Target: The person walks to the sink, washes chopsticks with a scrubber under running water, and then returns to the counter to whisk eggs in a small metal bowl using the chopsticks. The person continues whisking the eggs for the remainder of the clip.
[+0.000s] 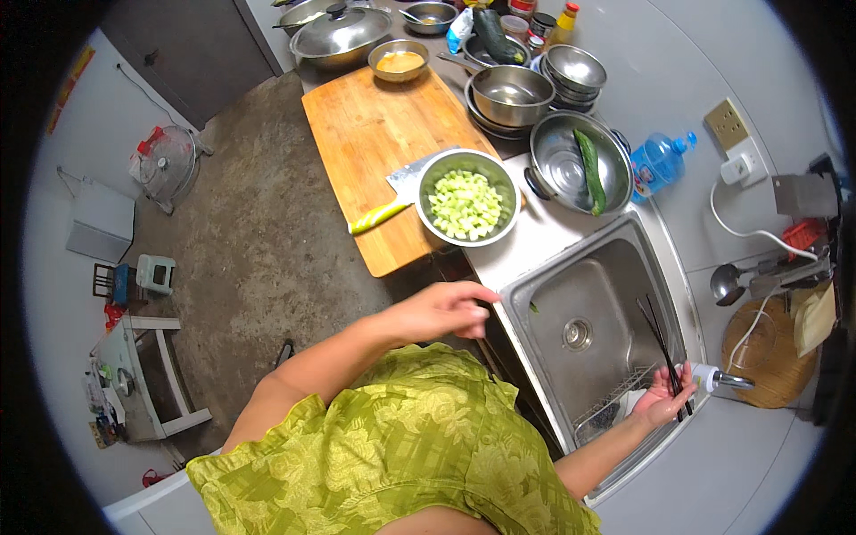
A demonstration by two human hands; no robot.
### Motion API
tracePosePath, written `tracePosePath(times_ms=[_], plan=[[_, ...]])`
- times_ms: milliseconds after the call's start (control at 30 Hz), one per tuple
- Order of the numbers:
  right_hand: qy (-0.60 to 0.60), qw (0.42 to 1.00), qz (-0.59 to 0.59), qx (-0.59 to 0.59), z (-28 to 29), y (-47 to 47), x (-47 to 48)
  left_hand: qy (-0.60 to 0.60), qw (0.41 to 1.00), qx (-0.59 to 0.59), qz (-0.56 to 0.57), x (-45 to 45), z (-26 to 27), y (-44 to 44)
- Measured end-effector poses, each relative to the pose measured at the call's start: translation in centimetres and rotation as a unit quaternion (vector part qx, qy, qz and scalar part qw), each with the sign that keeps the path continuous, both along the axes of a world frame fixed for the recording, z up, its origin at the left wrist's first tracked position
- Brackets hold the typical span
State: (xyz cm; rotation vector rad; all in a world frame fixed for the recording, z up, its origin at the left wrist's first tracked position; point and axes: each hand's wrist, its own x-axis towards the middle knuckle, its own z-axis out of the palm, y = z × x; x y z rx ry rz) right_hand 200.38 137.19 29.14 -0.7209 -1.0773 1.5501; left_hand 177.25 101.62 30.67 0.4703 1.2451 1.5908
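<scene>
My right hand point(663, 396) is palm up over the far right side of the sink, beside the faucet point(725, 380), and holds a pair of black chopsticks point(659, 331). Their long ends slant over the steel sink basin point(568, 287). My left hand point(455, 311) holds nothing; its index finger points toward the sink's front rim and the other fingers are curled. Beyond it, a metal bowl of diced pale green vegetable point(466, 204) overlaps the corner of a wooden cutting board point(388, 127). Partly under this bowl lies a cleaver with a yellow-green handle point(380, 217).
A steel pot point(558, 157) holding a green cucumber-like vegetable point(590, 174) stands behind the sink, beside a blue plastic bottle point(659, 164). A saucepan point(511, 97), stacked bowls point(575, 70) and a lidded wok point(341, 37) crowd the counter. A wire rack point(612, 398) sits in the sink.
</scene>
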Motion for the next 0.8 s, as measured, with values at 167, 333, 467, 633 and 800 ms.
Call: tracePosePath(times_ms=[167,333,467,633,800], plan=[[-0.389,0.897,-0.111,0.178,-10.8,2.8,1.3,-0.075,0.973,-0.07,0.205,-3.7,-0.6,-11.0],[-0.241,0.968,-0.072,-0.018,-3.4,-2.9,-4.0,-0.123,0.899,-0.064,0.415,-5.3,-2.3,-18.3],[0.064,0.996,0.012,-0.065,-3.6,-0.7,-3.9,-0.18,0.863,-0.017,0.472,-6.1,-3.1,-19.9],[-0.309,0.946,-0.095,0.016,-10.3,3.5,-3.5,-0.177,0.877,0.015,0.446,-6.5,-2.8,-17.6],[-0.076,0.983,-0.068,-0.15,-9.6,0.8,-6.2,-0.117,0.908,-0.098,0.39,-6.5,-3.0,-18.5]])
